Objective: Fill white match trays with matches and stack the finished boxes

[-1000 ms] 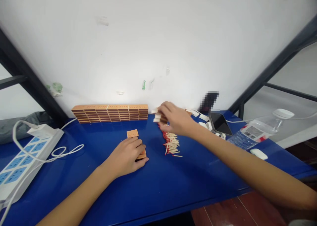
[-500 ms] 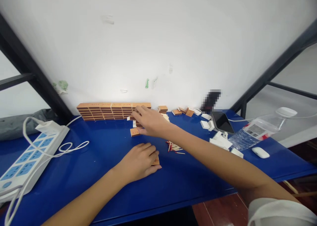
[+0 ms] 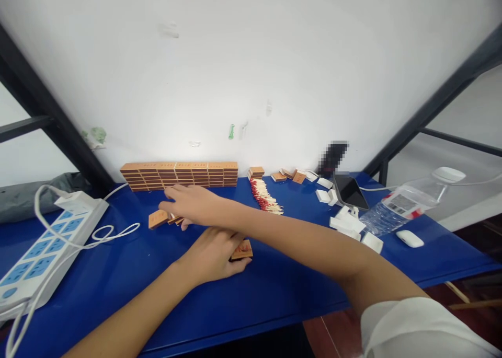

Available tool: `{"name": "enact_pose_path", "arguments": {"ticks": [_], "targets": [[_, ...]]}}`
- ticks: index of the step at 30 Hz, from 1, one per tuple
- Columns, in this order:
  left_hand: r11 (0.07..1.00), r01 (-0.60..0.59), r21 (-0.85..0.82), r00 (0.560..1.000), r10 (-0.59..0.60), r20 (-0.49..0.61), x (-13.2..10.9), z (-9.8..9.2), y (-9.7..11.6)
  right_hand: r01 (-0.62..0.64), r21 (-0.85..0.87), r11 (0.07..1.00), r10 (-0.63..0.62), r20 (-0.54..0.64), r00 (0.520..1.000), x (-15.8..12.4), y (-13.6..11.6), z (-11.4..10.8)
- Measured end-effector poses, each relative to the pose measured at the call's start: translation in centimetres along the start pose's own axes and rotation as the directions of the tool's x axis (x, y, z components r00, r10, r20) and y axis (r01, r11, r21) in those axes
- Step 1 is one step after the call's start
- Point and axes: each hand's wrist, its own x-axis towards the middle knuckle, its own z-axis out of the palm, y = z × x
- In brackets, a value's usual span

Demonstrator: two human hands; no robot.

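My left hand lies palm down on the blue table, fingers curled over an orange matchbox. My right hand reaches across above it to the left, its fingers closed over a few small orange matchboxes on the table top. A long stack of orange matchboxes runs along the wall behind. A heap of red-tipped matches lies to the right of my right forearm.
A white power strip with its cord sits at the left. White inner trays, loose matchboxes, a phone, a plastic bottle and a white mouse crowd the right side. Black frame bars rise on both sides.
My right hand swept from the match heap at the right over to the left, sliding matchboxes along with it. The left hand stayed on its matchbox.
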Motion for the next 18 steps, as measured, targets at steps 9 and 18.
{"name": "enact_pose_path", "arguments": {"ticks": [9,18], "targets": [[0.995,-0.050,0.084,0.998,0.053,-0.036,0.2,-0.2,-1.5,-0.567,0.414,0.712,0.671,-0.166,0.723,-19.8,5.1,-5.4],[0.961,0.024,-0.275,0.992,-0.057,-0.113,0.6,-1.1,-1.6,-0.796,0.503,0.338,0.941,-0.190,0.280,-34.7,-0.5,-2.2]]}}
